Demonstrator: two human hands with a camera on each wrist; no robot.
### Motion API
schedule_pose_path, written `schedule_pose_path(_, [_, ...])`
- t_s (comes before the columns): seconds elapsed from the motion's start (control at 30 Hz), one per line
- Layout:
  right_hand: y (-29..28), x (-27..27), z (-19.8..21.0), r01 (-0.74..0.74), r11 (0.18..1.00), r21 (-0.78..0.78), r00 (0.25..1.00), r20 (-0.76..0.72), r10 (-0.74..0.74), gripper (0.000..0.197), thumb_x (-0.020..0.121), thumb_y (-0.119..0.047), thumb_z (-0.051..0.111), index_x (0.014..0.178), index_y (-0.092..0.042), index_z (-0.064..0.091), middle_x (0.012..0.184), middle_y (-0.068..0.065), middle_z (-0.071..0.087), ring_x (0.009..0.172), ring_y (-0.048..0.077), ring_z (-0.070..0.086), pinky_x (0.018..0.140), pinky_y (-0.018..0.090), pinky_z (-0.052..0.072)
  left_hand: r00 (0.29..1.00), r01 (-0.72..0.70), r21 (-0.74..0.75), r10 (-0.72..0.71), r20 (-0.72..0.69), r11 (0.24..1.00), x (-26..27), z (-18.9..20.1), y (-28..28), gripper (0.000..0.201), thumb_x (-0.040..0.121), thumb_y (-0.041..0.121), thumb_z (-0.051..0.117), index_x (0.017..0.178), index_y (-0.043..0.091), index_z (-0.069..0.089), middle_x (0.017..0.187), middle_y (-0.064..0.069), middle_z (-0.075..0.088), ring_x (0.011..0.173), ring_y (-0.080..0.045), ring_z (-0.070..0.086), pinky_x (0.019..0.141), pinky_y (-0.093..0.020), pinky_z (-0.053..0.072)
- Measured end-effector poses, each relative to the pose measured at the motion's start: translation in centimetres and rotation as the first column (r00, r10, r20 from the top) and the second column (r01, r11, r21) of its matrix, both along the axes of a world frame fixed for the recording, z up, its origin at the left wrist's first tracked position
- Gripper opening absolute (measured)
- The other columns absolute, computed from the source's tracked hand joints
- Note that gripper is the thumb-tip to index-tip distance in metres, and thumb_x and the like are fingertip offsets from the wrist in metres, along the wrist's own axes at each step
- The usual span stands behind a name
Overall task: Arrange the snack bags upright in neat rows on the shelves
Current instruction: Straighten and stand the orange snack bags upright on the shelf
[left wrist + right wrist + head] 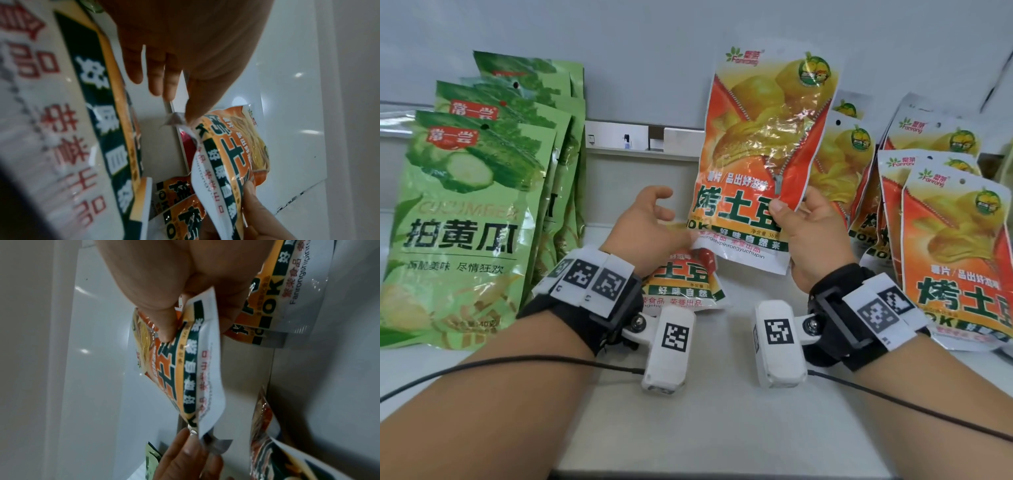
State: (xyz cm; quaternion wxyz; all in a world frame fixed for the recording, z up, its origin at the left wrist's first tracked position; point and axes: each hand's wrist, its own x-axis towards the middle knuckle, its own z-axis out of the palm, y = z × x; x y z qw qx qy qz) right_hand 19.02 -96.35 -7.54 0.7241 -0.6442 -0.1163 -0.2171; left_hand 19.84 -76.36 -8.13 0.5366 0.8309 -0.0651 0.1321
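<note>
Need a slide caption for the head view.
Right hand pinches an upright orange potato-chip bag; open left hand reaches its corner.

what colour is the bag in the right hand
Orange and yellow, with dark green lettering and a white bottom edge; the bag shows best in the head view.

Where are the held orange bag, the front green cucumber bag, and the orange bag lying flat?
Held orange bag (763, 144), head view, on its zipper picture.
Front green cucumber bag (462, 219), head view, on its front.
Flat orange bag (681, 287), head view, on its green band.

White shelf (722, 428) carries green cucumber bags (465, 219) and orange potato-chip bags (959, 260)
</note>
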Motion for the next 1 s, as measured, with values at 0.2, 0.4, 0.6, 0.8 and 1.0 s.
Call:
schedule_pose_path(0.2, [0.0, -0.3, 0.5, 0.014, 0.997, 0.073, 0.999, 0.046, -0.017, 0.017, 0.091, -0.006, 0.056, 0.094, -0.023, 0.059, 0.088, -0.004, 0.069, 0.086, 0.016, 0.065, 0.084, 0.042, 0.054, 0.985, 0.154, -0.105, -0.143, 0.098, 0.982, -1.3, 0.7, -1.1, 0.037, 0.083, 0.046, 0.063, 0.115, 0.034, 0.049, 0.087, 0.011, 0.061, 0.083, -0.010, 0.063, 0.086, -0.037, 0.052])
schedule_pose_path(0.4, [1.3, -1.7, 0.8, -0.316, 0.946, -0.069, 0.948, -0.058, 0.312, 0.042, 0.080, -0.060, 0.042, 0.104, -0.031, 0.061, 0.109, -0.002, 0.070, 0.104, 0.011, 0.064, 0.072, 0.025, 0.052, 0.902, 0.425, -0.186, -0.432, 0.003, 0.886, -2.0, 0.1, -2.6, 0.114, 0.053, 0.070, 0.074, 0.145, 0.025, 0.023, 0.120, -0.006, 0.065, 0.106, -0.023, 0.066, 0.091, -0.045, 0.052])
schedule_pose_path(0.6, [1.0, -1.5, 1.1, -0.296, 0.948, 0.119, 0.949, -0.074, 0.306, 0.027, 0.093, -0.038, 0.041, 0.104, -0.021, 0.058, 0.102, 0.004, 0.069, 0.092, 0.017, 0.067, 0.074, 0.027, 0.056, 0.967, 0.237, -0.426, -0.255, 0.015, 0.873, -1.3, 0.0, -2.6, 0.041, 0.089, -0.004, 0.053, 0.119, 0.023, 0.047, 0.109, -0.010, 0.067, 0.099, -0.033, 0.065, 0.089, -0.058, 0.051])
schedule_pose_path(0.8, [-0.1, -0.3, 0.6, -0.011, 1.000, 0.015, 0.995, -0.095, 0.012, 0.016, 0.089, -0.013, 0.061, 0.099, -0.024, 0.055, 0.097, -0.004, 0.057, 0.080, 0.009, 0.057, 0.058, 0.018, 0.048, 0.997, 0.071, -0.607, -0.069, 0.027, 0.791, -0.4, 0.3, -1.0, 0.036, 0.080, -0.001, 0.045, 0.101, 0.026, 0.059, 0.097, -0.004, 0.069, 0.090, -0.029, 0.069, 0.076, -0.048, 0.058])
schedule_pose_path(1.0, [-0.2, 0.1, -0.1, -0.050, 0.991, -0.125, 0.977, -0.214, 0.022, 0.040, 0.085, -0.017, 0.067, 0.121, -0.015, 0.050, 0.116, 0.008, 0.061, 0.098, 0.022, 0.062, 0.064, 0.028, 0.049, 0.993, 0.117, -0.661, -0.085, 0.081, 0.741, -0.3, 0.6, -1.0, 0.045, 0.090, -0.009, 0.031, 0.098, 0.023, 0.062, 0.090, -0.003, 0.070, 0.076, -0.019, 0.069, 0.065, -0.034, 0.059])
